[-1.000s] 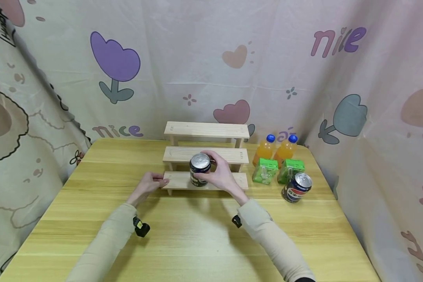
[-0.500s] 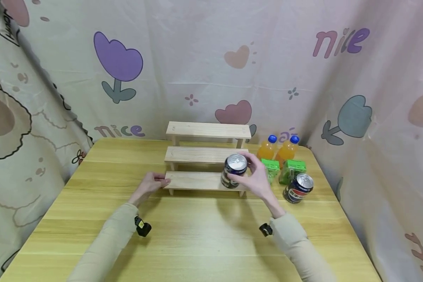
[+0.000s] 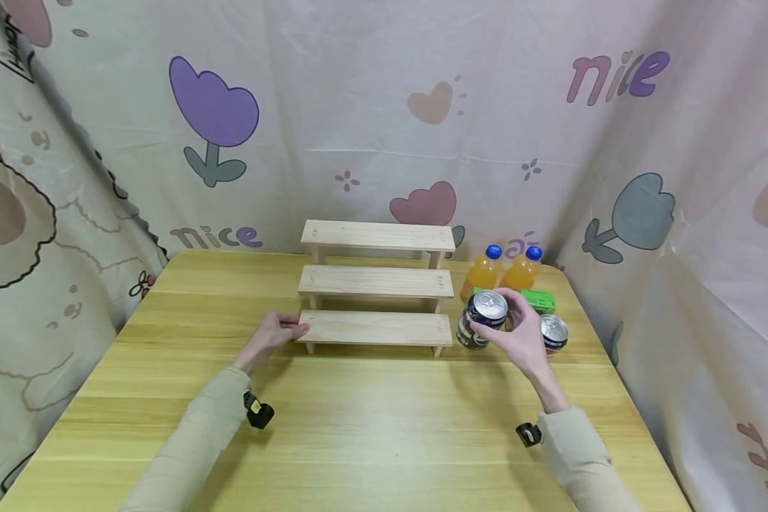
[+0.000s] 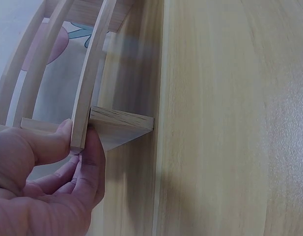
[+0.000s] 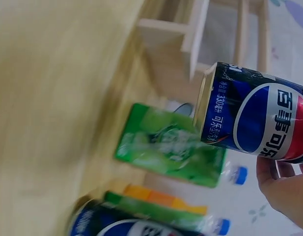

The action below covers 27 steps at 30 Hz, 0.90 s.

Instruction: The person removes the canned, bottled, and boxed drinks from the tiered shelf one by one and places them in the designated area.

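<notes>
A three-tier wooden shelf (image 3: 376,282) stands near the back of the table, its tiers bare. With thumb and fingers, my left hand (image 3: 272,337) pinches the left end of the lowest board (image 4: 87,83). My right hand (image 3: 520,338) holds a dark blue soda can (image 5: 261,113) by its sides, to the right of the shelf and in front of a green juice carton (image 5: 171,142). In the right wrist view the can appears apart from the table. A second soda can (image 3: 553,333) stands behind my right hand, partly hidden by it.
Two orange juice bottles with blue caps (image 3: 483,270) stand at the back right. Another green carton (image 3: 539,301) stands before them, mostly covered by my right hand. A patterned curtain (image 3: 358,107) closes off the back and sides of the wooden table (image 3: 358,427).
My right hand has carried the soda can rightward, from over the lowest tier to beyond the shelf's right end. My left hand has kept its grip on the shelf.
</notes>
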Motion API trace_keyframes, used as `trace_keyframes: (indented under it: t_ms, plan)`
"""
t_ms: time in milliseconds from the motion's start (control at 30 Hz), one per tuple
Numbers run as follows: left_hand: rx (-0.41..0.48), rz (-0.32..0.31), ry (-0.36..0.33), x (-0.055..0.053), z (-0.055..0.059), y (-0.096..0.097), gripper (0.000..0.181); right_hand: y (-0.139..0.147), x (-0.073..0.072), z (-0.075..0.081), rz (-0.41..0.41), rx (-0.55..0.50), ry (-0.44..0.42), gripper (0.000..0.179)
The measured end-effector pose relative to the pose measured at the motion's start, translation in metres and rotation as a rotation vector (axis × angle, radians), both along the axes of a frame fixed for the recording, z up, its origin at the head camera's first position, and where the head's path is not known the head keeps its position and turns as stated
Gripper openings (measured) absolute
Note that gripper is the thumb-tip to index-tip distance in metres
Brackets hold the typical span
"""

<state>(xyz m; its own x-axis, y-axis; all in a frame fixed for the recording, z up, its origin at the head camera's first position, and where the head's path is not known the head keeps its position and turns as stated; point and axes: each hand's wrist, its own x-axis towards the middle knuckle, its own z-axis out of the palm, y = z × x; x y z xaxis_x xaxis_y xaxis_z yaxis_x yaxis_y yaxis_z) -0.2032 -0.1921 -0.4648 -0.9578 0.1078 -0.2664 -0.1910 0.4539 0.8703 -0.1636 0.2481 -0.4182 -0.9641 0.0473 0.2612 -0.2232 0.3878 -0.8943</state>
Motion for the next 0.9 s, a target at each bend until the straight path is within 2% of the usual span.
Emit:
trace_keyframes:
  t_ms: [267, 467, 700, 900]
  plan:
    - [0.011, 0.008, -0.003, -0.002, -0.001, 0.001, 0.052, 0.015, 0.006, -0.018, -0.055, 0.015, -0.121, 0.074]
    - [0.005, 0.007, 0.001, -0.004, -0.004, 0.001, 0.049, 0.022, 0.006, -0.029, -0.056, -0.006, -0.124, 0.074]
    - [-0.002, 0.007, -0.001, -0.005, -0.006, 0.002, 0.05, 0.027, 0.006, -0.036, -0.082, 0.064, -0.187, 0.076]
    - [0.0, 0.009, -0.003, -0.004, -0.005, 0.002, 0.05, 0.029, 0.006, -0.041, -0.091, 0.106, -0.18, 0.074]
